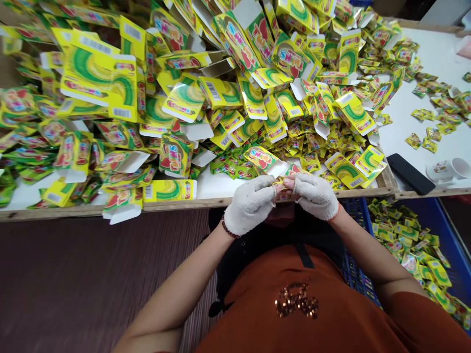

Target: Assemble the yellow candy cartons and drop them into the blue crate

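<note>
One white bench (397, 125), wood-edged, carrying a black phone (411, 173) and stretching far to the left of it. Many yellow-green printed cartons (261, 108) heaped left of and beyond the phone; mostly lying or tilted, several with flaps open. Rust-coloured top (301, 274) of the person, sequin motif on front, on the near side and left of the phone. One blue crate (451, 235), lower than the phone and on its near side; loaded with yellow-green packs (408, 235).

Two hands in pale knitted gloves, some fingertips bare. Left hand (251, 203): well left of the phone, dark beaded bracelet (230, 228) at wrist. Right hand (315, 195): also left of the phone but closer to it, orange cuff edge. Both brought nearly tip to tip, fingers bent, pinching one small yellow piece (285, 193).

Printed cup (447, 170): just right of the phone. Green sachets (235, 166): left of the phone, partly under cartons. Yellow sachets (433, 134): scattered beyond the phone, toward its right; more among the heap on its left.

Yellow piece: left of the phone, between both sets of fingertips, mostly covered. Cannot tell whether sachet or carton end.
</note>
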A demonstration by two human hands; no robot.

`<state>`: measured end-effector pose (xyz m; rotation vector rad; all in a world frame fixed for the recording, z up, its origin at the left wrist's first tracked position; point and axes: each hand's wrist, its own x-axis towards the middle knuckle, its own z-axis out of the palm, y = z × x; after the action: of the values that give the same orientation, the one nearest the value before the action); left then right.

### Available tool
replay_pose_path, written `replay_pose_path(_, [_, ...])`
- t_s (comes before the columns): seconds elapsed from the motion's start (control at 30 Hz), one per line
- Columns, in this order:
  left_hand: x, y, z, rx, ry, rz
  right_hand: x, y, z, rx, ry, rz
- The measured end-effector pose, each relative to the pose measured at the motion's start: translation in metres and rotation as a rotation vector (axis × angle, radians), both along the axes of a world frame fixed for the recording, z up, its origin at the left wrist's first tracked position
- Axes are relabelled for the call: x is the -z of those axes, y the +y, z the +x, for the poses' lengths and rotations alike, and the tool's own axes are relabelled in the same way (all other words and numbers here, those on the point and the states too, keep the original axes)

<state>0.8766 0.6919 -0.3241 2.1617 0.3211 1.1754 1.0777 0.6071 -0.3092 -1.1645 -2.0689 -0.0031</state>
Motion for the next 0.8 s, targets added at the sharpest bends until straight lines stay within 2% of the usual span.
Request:
replay_pose_path(0.03, [-0.003,-0.002,0.002,-0.023,0.003,0.004,-0.001,0.001,-0.003,0.023,0.045,-0.014])
replay_pose_path(0.1, [-0.007,-0.006,0.002,-0.058,0.021,-0.107,-0.004,0.001,-0.005,0.111,0.207,-0.070])
replay_pose_path(0.17, [-0.007,-0.007,-0.002,-0.095,0.050,-0.287,-0.013,-0.007,0.002,0.190,0.499,-0.131])
replay_pose_path(0.23, [-0.005,0.000,-0.011,-0.205,0.118,-0.351,-0.029,-0.022,0.021,0.213,0.810,-0.148])
replay_pose_path(0.33, [-0.004,0.020,-0.026,-0.456,0.337,-0.203,-0.053,-0.044,0.056,0.207,0.981,-0.104])
replay_pose_path(0.4, [-0.006,0.034,-0.031,-0.529,0.505,-0.115,-0.061,-0.048,0.071,0.246,1.026,-0.196])
replay_pose_path(0.47, [-0.011,0.042,-0.030,-0.540,0.640,-0.075,-0.057,-0.037,0.074,0.384,0.940,-0.380])
replay_pose_path(0.53, [-0.015,0.046,-0.025,-0.554,0.751,-0.037,-0.044,-0.018,0.066,0.585,0.684,-0.490])
replay_pose_path(0.6, [-0.019,0.047,-0.018,-0.571,0.857,0.018,-0.027,0.003,0.057,0.759,0.385,-0.457])
replay_pose_path(0.67, [-0.020,0.048,-0.012,-0.566,0.971,0.072,-0.013,0.019,0.050,0.877,0.187,-0.421])
replay_pose_path(0.73, [-0.020,0.051,-0.011,-0.564,1.051,0.096,-0.003,0.028,0.048,0.941,0.109,-0.448])
replay_pose_path(0.8, [-0.017,0.053,-0.015,-0.570,1.053,0.076,0.003,0.030,0.051,0.940,0.104,-0.452])
